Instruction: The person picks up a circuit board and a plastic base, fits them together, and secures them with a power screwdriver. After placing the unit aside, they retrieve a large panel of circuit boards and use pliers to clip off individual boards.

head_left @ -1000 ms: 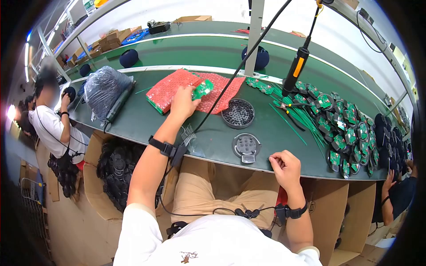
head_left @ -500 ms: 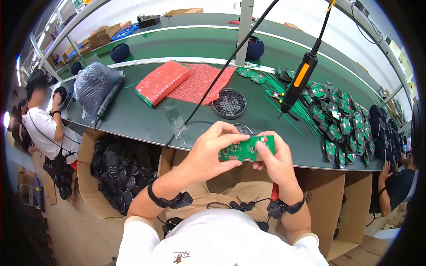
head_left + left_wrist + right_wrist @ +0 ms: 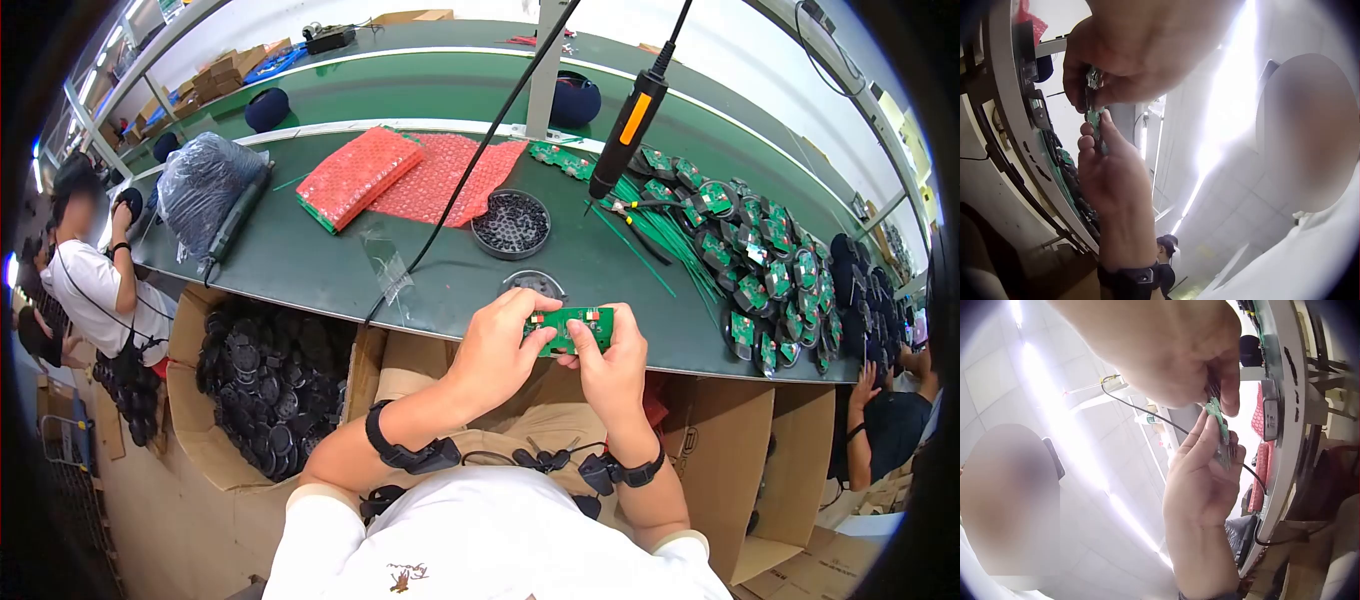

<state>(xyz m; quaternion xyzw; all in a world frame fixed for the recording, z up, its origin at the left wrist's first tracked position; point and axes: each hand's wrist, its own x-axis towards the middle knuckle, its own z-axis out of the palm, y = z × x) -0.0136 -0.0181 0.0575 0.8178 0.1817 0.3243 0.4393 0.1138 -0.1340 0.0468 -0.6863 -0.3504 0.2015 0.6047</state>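
Both hands hold one green circuit board (image 3: 590,322) over the front edge of the bench. My left hand (image 3: 497,350) pinches its left end between thumb and fingers. The right hand (image 3: 612,375) grips the other end, its thumb lying on the board's face. In the left wrist view the board (image 3: 1095,119) shows edge-on between the fingertips of the two hands. Just behind the left fingers lies a round black plastic part (image 3: 535,283), partly hidden. Farther back stands a round dish (image 3: 511,250) of small black pieces.
Red bubble wrap (image 3: 360,175) lies behind on the left, near a plastic-wrapped bundle (image 3: 212,190). A black-and-orange screwdriver (image 3: 628,135) hangs over the bench. To the right are pliers (image 3: 640,235), green cable ties (image 3: 640,250) and piled board assemblies (image 3: 770,260). A carton (image 3: 190,400) holds black parts.
My left hand has come back from the red bubble wrap with the circuit board. The right hand has lifted from the bench edge and taken hold of the board's other end.
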